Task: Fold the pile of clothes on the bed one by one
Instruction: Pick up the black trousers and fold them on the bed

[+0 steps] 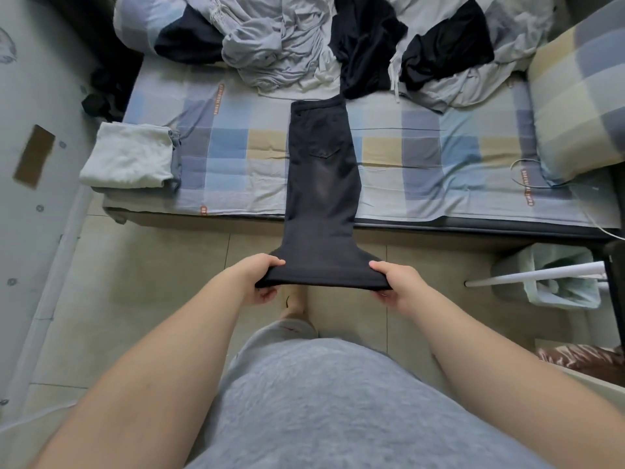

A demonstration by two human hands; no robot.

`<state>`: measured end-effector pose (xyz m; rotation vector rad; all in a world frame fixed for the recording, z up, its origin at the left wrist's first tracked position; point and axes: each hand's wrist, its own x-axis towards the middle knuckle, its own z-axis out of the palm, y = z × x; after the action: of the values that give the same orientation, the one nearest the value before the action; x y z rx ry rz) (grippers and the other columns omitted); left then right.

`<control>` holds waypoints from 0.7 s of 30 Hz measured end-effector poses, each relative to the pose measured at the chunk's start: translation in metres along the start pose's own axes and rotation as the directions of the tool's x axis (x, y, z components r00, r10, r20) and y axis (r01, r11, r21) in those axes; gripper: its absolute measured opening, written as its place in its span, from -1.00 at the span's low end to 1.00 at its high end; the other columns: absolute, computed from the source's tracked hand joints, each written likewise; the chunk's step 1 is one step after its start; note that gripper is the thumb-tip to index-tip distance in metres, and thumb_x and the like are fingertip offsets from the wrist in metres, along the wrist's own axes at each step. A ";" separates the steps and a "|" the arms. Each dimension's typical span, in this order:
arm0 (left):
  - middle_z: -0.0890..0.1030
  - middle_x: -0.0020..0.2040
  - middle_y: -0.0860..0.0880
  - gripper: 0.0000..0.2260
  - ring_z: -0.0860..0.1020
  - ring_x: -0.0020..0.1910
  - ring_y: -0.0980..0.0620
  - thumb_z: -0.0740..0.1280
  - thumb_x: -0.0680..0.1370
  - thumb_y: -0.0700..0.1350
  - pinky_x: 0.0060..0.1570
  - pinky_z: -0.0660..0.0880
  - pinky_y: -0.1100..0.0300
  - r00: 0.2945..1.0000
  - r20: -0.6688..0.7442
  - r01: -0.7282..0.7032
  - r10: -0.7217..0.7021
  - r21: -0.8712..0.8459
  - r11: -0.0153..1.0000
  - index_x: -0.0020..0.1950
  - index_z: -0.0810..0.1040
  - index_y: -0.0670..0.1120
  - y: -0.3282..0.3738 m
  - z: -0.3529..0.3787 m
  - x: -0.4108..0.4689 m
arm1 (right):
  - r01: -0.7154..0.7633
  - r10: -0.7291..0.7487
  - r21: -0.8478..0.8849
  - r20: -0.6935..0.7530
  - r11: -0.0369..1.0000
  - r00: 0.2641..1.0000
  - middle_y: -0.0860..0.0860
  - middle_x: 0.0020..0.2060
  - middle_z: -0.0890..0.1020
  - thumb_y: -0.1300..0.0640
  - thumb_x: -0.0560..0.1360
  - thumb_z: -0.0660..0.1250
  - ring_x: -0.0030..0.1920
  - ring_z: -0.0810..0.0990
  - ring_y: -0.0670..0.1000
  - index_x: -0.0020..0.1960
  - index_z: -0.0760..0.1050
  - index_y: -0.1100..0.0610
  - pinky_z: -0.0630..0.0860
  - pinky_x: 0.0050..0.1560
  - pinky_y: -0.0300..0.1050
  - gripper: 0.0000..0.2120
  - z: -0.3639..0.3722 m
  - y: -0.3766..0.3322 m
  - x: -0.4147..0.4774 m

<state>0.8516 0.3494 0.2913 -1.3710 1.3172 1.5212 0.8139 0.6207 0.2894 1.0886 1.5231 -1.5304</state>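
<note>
**Black pants (pixel 321 170) held by two hands**

Gripping the near end: left hand (pixel 262 277) on the left corner, right hand (pixel 394 282) on the right corner, fingers (pixel 266 294) curled round the cloth. Lying long across the bed (pixel 236 147), far end touching the messy pile of clothes (pixel 297 45). Folded stack (pixel 132 157) at the bed's left end.

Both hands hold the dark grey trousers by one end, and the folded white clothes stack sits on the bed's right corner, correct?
Not quite: the head view shows the folded white clothes stack on the left corner of the checked bed. The left hand and right hand do hold the dark grey trousers by one end.
</note>
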 end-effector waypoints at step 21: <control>0.53 -0.47 -0.07 -0.85 0.52 -0.36 0.02 0.30 0.60 -0.07 -0.21 0.49 0.15 0.991 0.133 0.035 0.017 -0.382 0.923 -0.08 0.54 -0.13 0.394 0.010 0.130 | 0.024 -0.003 0.206 -0.098 0.978 0.995 0.11 -0.07 0.61 0.13 0.58 0.39 -0.13 0.63 0.03 -0.03 0.52 0.14 0.60 -0.13 -0.12 -0.91 0.152 -0.350 0.176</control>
<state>0.4512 0.2456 0.2549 -1.4741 0.9590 1.9021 0.4119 0.5020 0.2604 1.2900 1.4619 -1.6960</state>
